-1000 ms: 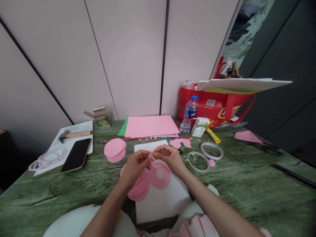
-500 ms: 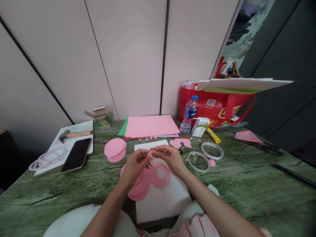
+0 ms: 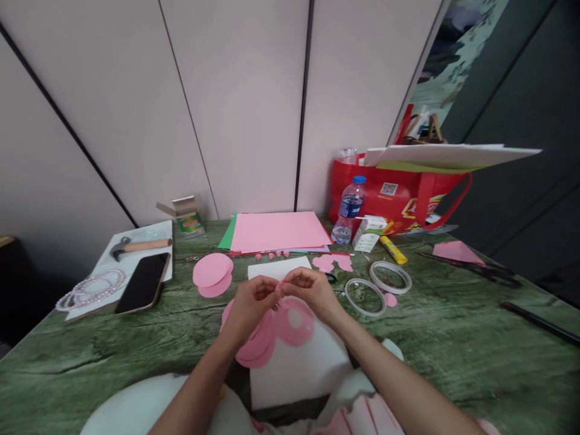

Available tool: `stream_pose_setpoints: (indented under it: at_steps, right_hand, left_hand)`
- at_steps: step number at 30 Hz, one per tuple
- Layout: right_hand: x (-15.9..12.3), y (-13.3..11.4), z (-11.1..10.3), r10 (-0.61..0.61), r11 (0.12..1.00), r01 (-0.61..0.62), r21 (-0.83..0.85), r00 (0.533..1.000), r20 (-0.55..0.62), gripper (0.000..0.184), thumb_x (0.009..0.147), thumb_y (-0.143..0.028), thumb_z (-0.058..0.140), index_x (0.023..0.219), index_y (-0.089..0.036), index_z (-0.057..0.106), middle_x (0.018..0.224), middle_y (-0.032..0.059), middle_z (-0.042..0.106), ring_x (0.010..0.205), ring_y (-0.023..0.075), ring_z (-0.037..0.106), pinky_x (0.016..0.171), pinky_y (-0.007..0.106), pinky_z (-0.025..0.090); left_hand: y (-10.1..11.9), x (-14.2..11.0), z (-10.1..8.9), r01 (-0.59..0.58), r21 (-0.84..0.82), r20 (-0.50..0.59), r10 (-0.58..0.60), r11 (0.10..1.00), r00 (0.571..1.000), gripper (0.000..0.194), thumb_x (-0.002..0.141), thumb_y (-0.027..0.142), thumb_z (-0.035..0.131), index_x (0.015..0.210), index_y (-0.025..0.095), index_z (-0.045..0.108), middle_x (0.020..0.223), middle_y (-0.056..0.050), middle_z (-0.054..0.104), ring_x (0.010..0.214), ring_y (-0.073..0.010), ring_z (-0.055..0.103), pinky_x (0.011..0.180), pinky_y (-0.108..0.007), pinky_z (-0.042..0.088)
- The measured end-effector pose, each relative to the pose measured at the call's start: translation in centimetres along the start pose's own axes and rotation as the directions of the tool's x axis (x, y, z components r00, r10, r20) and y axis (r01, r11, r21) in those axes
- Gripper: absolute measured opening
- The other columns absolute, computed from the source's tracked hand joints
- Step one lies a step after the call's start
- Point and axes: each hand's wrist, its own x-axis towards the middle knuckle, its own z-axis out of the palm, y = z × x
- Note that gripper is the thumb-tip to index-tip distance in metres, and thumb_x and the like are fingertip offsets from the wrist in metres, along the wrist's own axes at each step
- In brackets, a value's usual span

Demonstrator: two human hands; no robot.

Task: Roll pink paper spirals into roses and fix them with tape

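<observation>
Pink paper piece (image 3: pixel 280 288), just below frame center, in two-handed pinch. Left hand (image 3: pixel 254 299): thumb and fingertips nearly together on it. Right hand (image 3: pixel 312 292): same grip, remaining fingers loosely bent.

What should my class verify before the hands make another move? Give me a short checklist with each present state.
1. Pink paper piece held by both hands: ok, at the fingertips of the left hand and right hand.
2. White sheet free of loose pieces: not ok, pink paper circles overlap its left edge.
3. White tape rolls set aside: ok, both lie flat beyond the right hand.
4. Water bottle closed: ok, blue cap on, standing upright.
5. Yellow glue stick capped: cannot tell, too small.
</observation>
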Motion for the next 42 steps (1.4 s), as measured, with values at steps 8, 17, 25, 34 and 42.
stream_pose_setpoints:
  at_steps: [8, 17, 25, 34, 42]
  right_hand:
    - [0.08, -0.05, 0.04, -0.013, 0.997, 0.013, -0.078, 1.000, 0.000, 0.025, 0.060, -0.035, 0.069, 0.080, -0.020, 0.067, 0.081, 0.0037, 0.068, 0.074, 0.0176, 0.062, 0.072, 0.033, 0.049]
    - [0.14, 0.38, -0.20, -0.008, 0.999, 0.007, -0.046, 1.000, -0.015, 0.024, 0.055, -0.028, 0.073, 0.075, -0.017, 0.064, 0.070, 0.0016, 0.066, 0.064, 0.0137, 0.060, 0.063, 0.029, 0.050]
    - [0.12, 0.29, -0.27, -0.017, 0.994, 0.018, -0.105, 1.000, 0.015, 0.030, 0.053, -0.024, 0.073, 0.078, -0.019, 0.059, 0.065, -0.0028, 0.057, 0.060, 0.0103, 0.055, 0.053, 0.022, 0.045]
    - [-0.15, -0.03, 0.02, 0.013, 0.985, 0.001, -0.172, 0.997, 0.081, 0.032, 0.050, -0.018, 0.073, 0.078, -0.019, 0.057, 0.064, -0.0042, 0.052, 0.060, 0.0093, 0.050, 0.052, 0.021, 0.042]
    - [-0.12, 0.38, 0.19, 0.048, 0.986, -0.040, -0.161, 0.998, 0.045, 0.034, 0.050, -0.026, 0.075, 0.077, -0.019, 0.055, 0.069, -0.0029, 0.056, 0.062, 0.0098, 0.053, 0.054, 0.022, 0.044]
  left_hand:
    - [-0.30, 0.28, -0.18, 0.007, 0.008, -0.080, -0.007, 1.000, 0.997, 0.022, 0.063, 0.028, 0.065, 0.076, 0.012, 0.060, 0.063, -0.004, 0.063, 0.052, -0.0117, 0.056, 0.050, -0.023, 0.046]
    - [-0.17, 0.11, -0.15, 0.021, 0.019, -0.085, -0.019, 1.000, 0.996, 0.022, 0.062, 0.029, 0.067, 0.073, 0.011, 0.062, 0.063, -0.005, 0.064, 0.052, -0.0125, 0.057, 0.051, -0.024, 0.047]
    - [0.19, -0.04, 0.18, 0.041, -0.038, -0.029, -0.042, 0.998, 0.999, 0.019, 0.065, 0.029, 0.064, 0.071, 0.011, 0.066, 0.062, -0.005, 0.065, 0.055, -0.0147, 0.059, 0.057, -0.028, 0.050]
    - [-0.12, -0.06, -0.09, 0.057, -0.048, -0.009, -0.058, 0.997, 0.998, 0.016, 0.062, 0.026, 0.067, 0.066, 0.010, 0.064, 0.060, -0.006, 0.065, 0.054, -0.0149, 0.059, 0.056, -0.028, 0.050]
    - [0.09, 0.19, -0.22, -0.010, -0.148, -0.204, -0.021, 0.989, 0.979, 0.015, 0.059, 0.023, 0.070, 0.066, 0.011, 0.063, 0.064, -0.004, 0.066, 0.060, -0.0147, 0.061, 0.060, -0.026, 0.051]
